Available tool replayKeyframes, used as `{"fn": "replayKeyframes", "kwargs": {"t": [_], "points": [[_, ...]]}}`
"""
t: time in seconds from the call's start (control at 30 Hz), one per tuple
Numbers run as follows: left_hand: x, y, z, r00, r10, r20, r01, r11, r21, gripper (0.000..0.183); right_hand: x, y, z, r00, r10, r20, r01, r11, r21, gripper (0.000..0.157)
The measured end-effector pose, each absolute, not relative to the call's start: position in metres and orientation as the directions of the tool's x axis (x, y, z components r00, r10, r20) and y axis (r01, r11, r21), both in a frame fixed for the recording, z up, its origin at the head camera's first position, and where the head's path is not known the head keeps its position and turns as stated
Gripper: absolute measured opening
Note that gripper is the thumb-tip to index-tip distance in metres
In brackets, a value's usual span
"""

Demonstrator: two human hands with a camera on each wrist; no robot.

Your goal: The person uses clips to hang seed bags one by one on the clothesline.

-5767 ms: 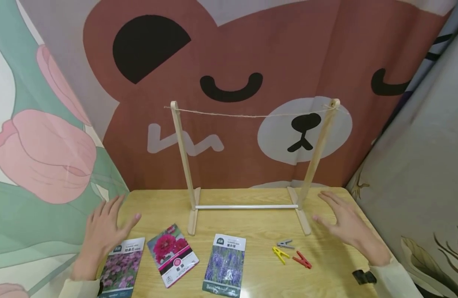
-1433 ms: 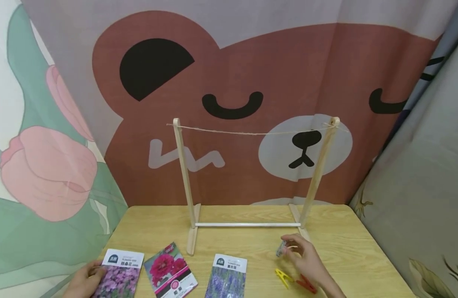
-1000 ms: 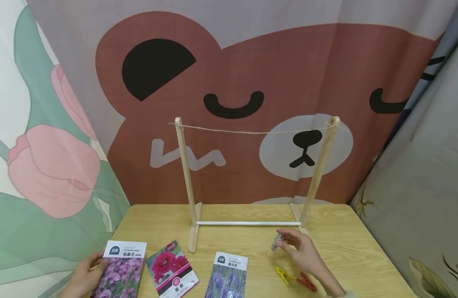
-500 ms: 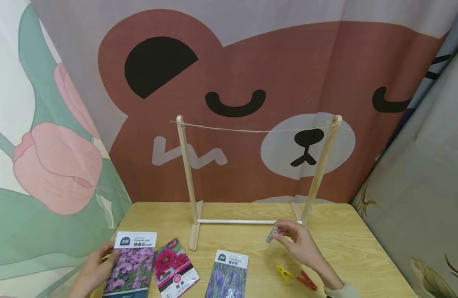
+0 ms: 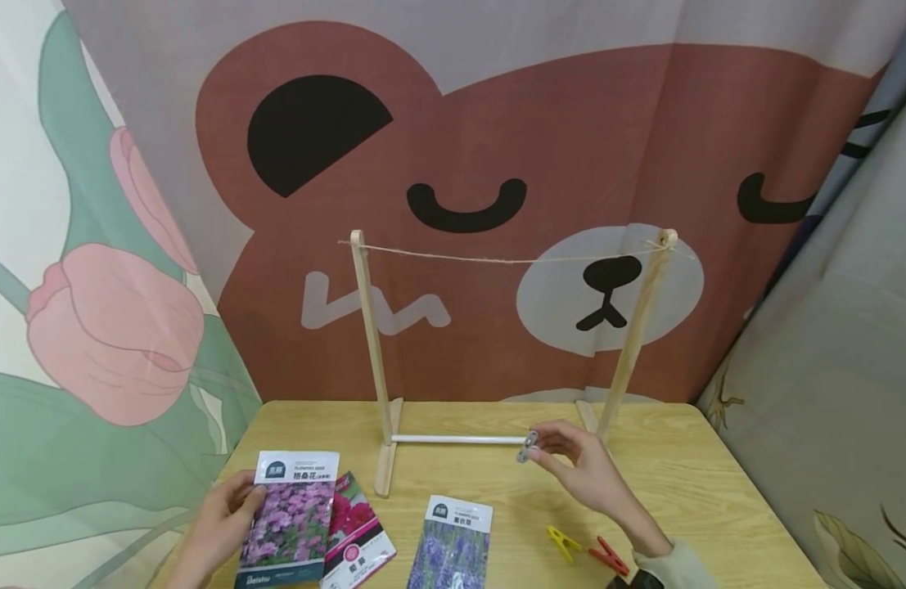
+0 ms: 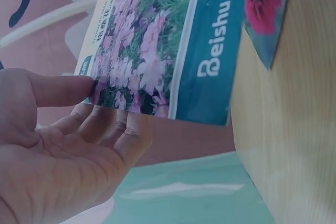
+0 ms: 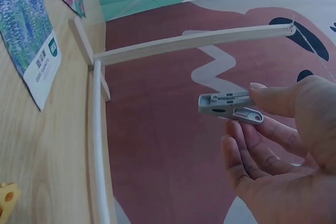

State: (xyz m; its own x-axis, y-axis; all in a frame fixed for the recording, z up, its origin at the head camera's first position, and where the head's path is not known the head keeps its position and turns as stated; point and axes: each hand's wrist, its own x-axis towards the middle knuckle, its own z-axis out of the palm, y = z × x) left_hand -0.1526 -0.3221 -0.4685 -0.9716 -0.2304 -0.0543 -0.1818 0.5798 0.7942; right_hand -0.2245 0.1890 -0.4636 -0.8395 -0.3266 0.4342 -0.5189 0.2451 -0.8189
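Observation:
My left hand [image 5: 220,519] pinches the left edge of a seed packet [image 5: 290,523] with pink-purple flowers, thumb in front and fingers behind. In the left wrist view the packet [image 6: 142,51] is lifted off the table. My right hand [image 5: 585,470] pinches a grey clothespin [image 5: 527,447] between thumb and fingers, in front of the rack's white bar. The right wrist view shows the clothespin [image 7: 228,107] held by its handle end. Behind both hands stands a wooden rack [image 5: 369,343] with a thin string [image 5: 482,260] tied between its two posts.
A packet with magenta flowers [image 5: 353,536] lies partly behind the held one. A lavender packet [image 5: 453,544] lies at the front middle. Yellow [image 5: 563,543] and red [image 5: 610,557] clothespins lie below my right hand. A bear-print curtain [image 5: 453,327] hangs behind the table [image 5: 703,507].
My left hand has taken hold of the pink-purple packet, raised it and moved it right, over the magenta one. My right hand has picked up the grey clothespin and moved left and up.

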Motion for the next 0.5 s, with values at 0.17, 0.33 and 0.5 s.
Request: {"fn": "replayKeyframes", "kwargs": {"t": [0.17, 0.33, 0.5], "points": [[-0.155, -0.309, -0.468, -0.971, -0.237, 0.013, -0.133, 0.589, 0.797, 0.028, -0.226, 0.184, -0.456, -0.834, -0.328, 0.444, -0.529, 0.246, -0.812, 0.030], [-0.157, -0.300, -0.467, -0.969, -0.246, 0.030, -0.119, 0.569, 0.813, 0.025, -0.229, 0.180, -0.447, -0.808, -0.332, 0.487, -0.570, 0.232, -0.788, 0.032], [-0.160, -0.294, -0.464, -0.970, -0.238, 0.051, -0.091, 0.550, 0.830, 0.024, -0.231, 0.176, -0.437, -0.781, -0.349, 0.518, -0.607, 0.226, -0.762, 0.034]]}}
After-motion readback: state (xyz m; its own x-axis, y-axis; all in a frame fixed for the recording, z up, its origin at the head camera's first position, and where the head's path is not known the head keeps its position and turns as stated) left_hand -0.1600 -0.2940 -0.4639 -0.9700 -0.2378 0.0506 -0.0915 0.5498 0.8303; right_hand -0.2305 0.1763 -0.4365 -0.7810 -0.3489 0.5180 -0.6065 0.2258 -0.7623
